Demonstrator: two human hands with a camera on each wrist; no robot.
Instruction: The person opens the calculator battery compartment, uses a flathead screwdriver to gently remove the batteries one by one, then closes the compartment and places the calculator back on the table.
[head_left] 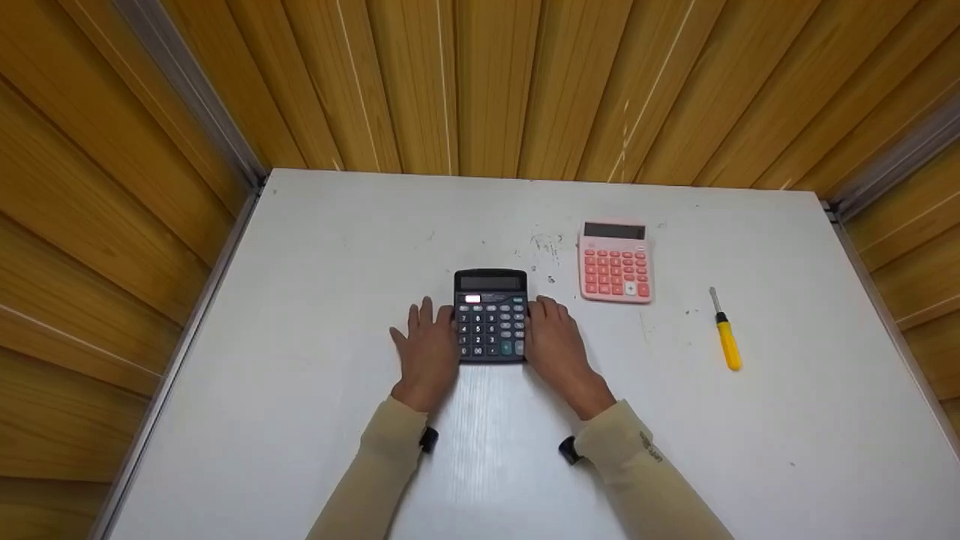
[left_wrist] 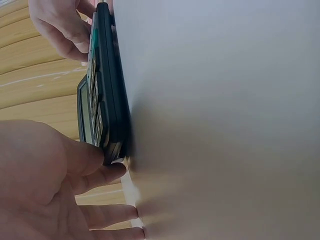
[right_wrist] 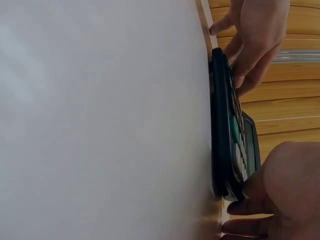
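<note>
A black desk calculator (head_left: 491,316) lies face up on the white table, its screen towards the far side. My left hand (head_left: 430,351) grips its left edge, thumb at the side and the other fingers spread out beyond it. On the opposite edge, my right hand (head_left: 556,346) holds the calculator between thumb and fingers. In the left wrist view the thumb and a fingertip meet at the near corner of the calculator (left_wrist: 112,90). The right wrist view shows the calculator (right_wrist: 220,125) low at the tabletop between both hands.
A pink calculator (head_left: 615,262) lies behind and right of the black one. Further right is a screwdriver (head_left: 726,337) with a yellow handle, its tip pointing away. Wood-patterned panels (head_left: 487,90) stand along the far edge and both sides of the table (head_left: 300,315).
</note>
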